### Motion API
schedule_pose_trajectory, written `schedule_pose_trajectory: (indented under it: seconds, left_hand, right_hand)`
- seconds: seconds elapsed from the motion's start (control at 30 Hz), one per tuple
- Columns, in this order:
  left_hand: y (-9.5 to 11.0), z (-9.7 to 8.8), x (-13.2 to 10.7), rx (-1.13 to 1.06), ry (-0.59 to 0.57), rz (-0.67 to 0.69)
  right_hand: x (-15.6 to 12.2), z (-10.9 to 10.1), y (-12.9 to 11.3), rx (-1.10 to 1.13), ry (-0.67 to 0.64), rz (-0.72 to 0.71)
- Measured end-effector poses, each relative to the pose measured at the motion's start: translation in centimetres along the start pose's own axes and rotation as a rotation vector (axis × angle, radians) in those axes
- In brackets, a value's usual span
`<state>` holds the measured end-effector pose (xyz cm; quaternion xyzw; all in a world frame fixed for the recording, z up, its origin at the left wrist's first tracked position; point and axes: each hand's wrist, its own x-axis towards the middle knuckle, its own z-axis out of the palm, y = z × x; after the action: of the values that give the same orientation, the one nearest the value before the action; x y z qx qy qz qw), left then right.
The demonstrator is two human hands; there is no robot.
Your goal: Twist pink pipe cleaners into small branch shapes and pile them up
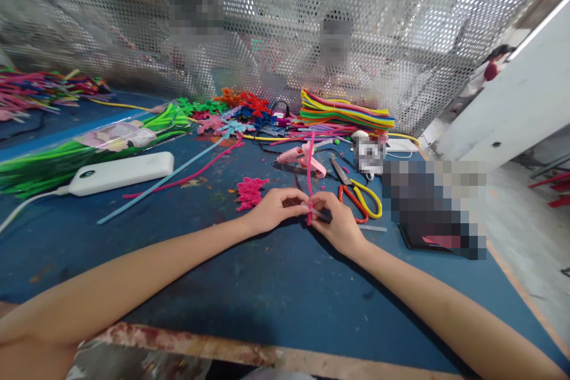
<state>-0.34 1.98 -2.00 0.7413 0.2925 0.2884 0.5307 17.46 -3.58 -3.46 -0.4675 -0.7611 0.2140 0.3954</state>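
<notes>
Both my hands meet over the middle of the blue table (pixel 267 285). My left hand (pixel 276 209) and my right hand (pixel 335 221) are closed in a pinch on a pink pipe cleaner (pixel 309 172) that stands upright between them. A thin pale stick lies across my fingertips at the pinch; what it is I cannot make out. A folded pink pipe-cleaner shape (pixel 249 192) lies just left of my left hand.
A pink glue gun (pixel 303 159) and red-and-yellow scissors (pixel 358 193) lie behind my hands. A white power bank (pixel 122 172), green pipe cleaners in a bag (pixel 66 157), coloured stacks (pixel 345 113) and a dark tablet (pixel 427 240) surround them. People sit behind a perforated metal screen (pixel 401 41).
</notes>
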Motion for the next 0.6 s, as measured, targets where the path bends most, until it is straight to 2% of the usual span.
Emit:
schedule_pose_trajectory:
  seconds: [0.13,0.3,0.6]
  left_hand:
    - [-0.03,-0.11,0.07,-0.025,-0.023,-0.029]
    - [-0.08,-0.2,0.19,0.033,0.017,-0.02]
    - [0.1,-0.13,0.29,0.073,0.0,-0.003]
  right_hand:
    - [-0.08,-0.25,-0.38,-0.027,-0.006,-0.013]
    - [-0.13,-0.47,-0.67,0.036,-0.001,-0.027]
    - [-0.11,-0.67,-0.32,0.212,0.049,0.078]
